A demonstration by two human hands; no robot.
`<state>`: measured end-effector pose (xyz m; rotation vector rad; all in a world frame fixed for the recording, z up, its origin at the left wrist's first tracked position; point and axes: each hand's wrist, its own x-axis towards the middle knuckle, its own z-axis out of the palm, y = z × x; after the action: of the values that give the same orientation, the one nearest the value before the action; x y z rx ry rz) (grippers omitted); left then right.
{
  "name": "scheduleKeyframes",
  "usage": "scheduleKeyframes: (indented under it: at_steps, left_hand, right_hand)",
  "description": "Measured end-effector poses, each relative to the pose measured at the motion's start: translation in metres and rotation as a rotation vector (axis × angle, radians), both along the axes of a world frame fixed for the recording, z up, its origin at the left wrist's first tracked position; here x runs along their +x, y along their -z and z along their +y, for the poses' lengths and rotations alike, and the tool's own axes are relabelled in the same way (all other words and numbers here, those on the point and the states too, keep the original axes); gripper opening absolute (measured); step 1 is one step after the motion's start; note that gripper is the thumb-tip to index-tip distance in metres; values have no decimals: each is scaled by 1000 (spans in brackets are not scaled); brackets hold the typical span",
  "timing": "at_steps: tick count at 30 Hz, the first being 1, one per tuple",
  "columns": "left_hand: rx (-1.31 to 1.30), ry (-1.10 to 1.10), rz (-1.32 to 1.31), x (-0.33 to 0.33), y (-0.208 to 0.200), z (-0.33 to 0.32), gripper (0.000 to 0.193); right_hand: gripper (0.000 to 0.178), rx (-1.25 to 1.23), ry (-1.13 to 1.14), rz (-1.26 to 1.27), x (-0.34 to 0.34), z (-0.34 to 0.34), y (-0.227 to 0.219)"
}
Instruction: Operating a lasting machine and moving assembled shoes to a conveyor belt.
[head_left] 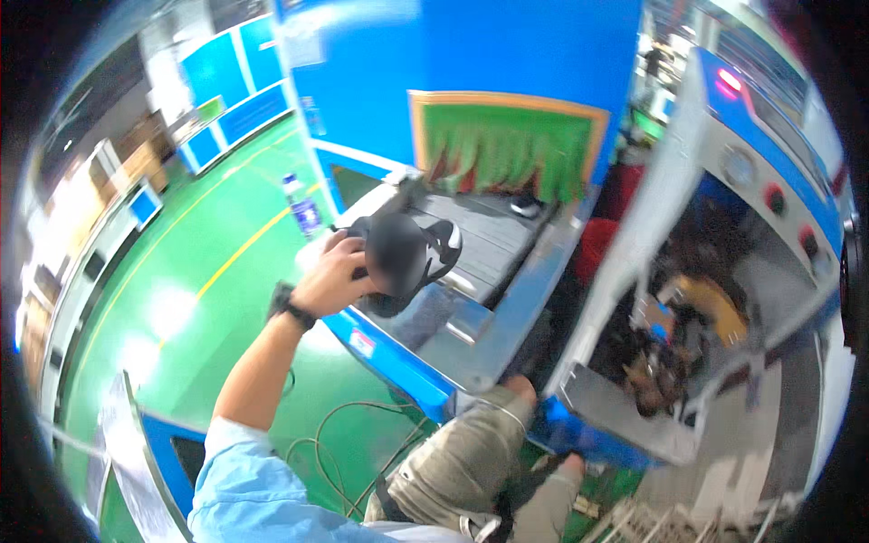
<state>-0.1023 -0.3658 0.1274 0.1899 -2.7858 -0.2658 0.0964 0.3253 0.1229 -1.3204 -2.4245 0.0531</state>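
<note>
Person w/ left hand out over the near left end of a grey belt, fingers curled round the near left side of a dark shoe-like item. Item is blk w/ a bit of white on its right side; blurred, so can't tell if it's 1 shoe or 2, or if it touches the belt. Right hand's out of view; can't tell its state. Left wrist has a blk band; sleeve is lt blue.

Belt runs far to a green fringe curtain in an orange-edged opening of a big blue machine. Another dark shoe w/ white sits by the curtain. Left of the belt: a bottle w/ purple label. Right: a blue & white machine w/ red light & knobs, yellow & brown stuff inside; a red bin btwn the two. Near, a loose cable lies on the green floor, left of the person's khaki legs.
</note>
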Motion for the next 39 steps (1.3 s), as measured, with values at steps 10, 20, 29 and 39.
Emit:
scheduleKeyframes:
  at_steps: [10, 20, 29, 39]
  left_hand:
    - [105, -375, -356, 34, 65, -92, 48]
    - [11, -864, -190, 414, 9, 27, 39]
    - [-689, -2176, -63, 816, -30, 69, 30]
    - [-115, -1901, 459, 641, 31, -87, 29]
  right_hand:
    - [33, -302, -1156, -278, -158, -91, 65]
    - [28, -415, -1444, -241, -161, -188, 114]
    - [35, -802, -1890, -528, -176, -219, 168]
    - [30, -499, -1649, -340, -135, -185, 174]
